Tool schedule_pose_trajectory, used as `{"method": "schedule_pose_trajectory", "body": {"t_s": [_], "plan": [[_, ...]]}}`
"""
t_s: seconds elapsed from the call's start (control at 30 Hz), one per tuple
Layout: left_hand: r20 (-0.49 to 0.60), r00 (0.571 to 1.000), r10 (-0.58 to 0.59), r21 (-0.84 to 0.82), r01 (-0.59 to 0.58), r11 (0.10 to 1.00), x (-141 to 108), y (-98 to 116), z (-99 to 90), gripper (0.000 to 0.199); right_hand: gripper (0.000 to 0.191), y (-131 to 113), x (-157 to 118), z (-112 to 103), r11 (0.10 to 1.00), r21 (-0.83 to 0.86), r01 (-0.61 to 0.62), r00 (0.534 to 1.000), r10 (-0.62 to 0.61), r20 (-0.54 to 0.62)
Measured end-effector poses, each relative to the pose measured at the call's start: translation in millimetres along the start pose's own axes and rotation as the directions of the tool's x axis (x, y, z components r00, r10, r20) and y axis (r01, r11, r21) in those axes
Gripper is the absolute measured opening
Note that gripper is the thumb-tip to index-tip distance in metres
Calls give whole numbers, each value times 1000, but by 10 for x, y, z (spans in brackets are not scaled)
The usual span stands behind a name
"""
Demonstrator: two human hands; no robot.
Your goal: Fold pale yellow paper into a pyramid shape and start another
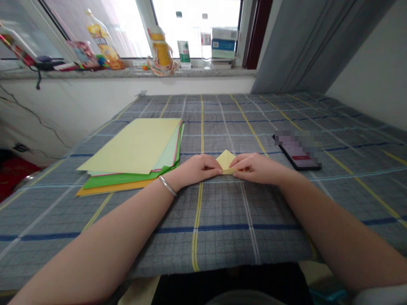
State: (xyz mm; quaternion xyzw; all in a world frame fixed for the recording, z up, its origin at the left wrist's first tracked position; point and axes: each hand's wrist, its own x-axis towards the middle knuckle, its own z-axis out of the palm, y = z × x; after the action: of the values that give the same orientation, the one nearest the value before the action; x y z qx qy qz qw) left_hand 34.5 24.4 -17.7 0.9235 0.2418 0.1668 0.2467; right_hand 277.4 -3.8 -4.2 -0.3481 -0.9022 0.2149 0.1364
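Note:
A small piece of folded yellow paper [226,158] lies on the checked cloth in front of me, its upper part a triangle pointing away and a narrow folded strip along its near edge. My left hand [203,167] pinches its left end between thumb and fingers. At the right end, my right hand [252,167] grips the paper the same way. Both hands rest low over the cloth, and their fingers cover the paper's side corners. A silver bangle [167,185] circles my left wrist.
Left of my hands lies a stack of coloured paper sheets [136,144], pale yellow on top. A phone [297,152] lies to the right on the checked tablecloth [222,245]. Bottles, a tube [183,54] and boxes [223,44] stand along the windowsill [127,74] behind.

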Motion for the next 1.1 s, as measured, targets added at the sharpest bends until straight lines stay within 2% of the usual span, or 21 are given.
{"method": "schedule_pose_trajectory", "body": {"t_s": [0.13, 0.27, 0.37, 0.47, 0.57, 0.73, 0.83, 1.1], "plan": [[-12, 1000, -10, -13, 10, 1000, -1, 8, 1, 22, 30, 8, 17, 15, 997, 17, -75, 997, 75, -6], [-134, 990, -52, 4, 53, 999, 13, 24, 29, 23, 29, 15, 50, 38, 970, 27, -243, 965, 244, -99], [-165, 968, -189, 44, 199, 979, 37, 29, 51, 28, 24, 37, 82, 80, 942, 63, -331, 917, 336, -217], [-179, 928, -327, 61, 342, 938, 63, 27, 68, 29, 20, 85, 103, 121, 918, 132, -374, 866, 397, -305], [-202, 909, -365, 63, 384, 921, 86, 8, 92, 26, 21, 126, 113, 137, 908, 125, -399, 847, 418, -328], [-262, 911, -319, 125, 360, 925, 116, -30, 148, 28, 22, 91, 154, 141, 876, -53, -479, 831, 433, -348], [-287, 898, -333, 117, 378, 918, 125, -10, 168, 27, 20, 51, 197, 155, 847, -119, -518, 818, 450, -357], [-292, 861, -416, 102, 461, 882, 165, 27, 204, 21, 18, 102, 263, 180, 832, -157, -532, 813, 450, -370]]}}
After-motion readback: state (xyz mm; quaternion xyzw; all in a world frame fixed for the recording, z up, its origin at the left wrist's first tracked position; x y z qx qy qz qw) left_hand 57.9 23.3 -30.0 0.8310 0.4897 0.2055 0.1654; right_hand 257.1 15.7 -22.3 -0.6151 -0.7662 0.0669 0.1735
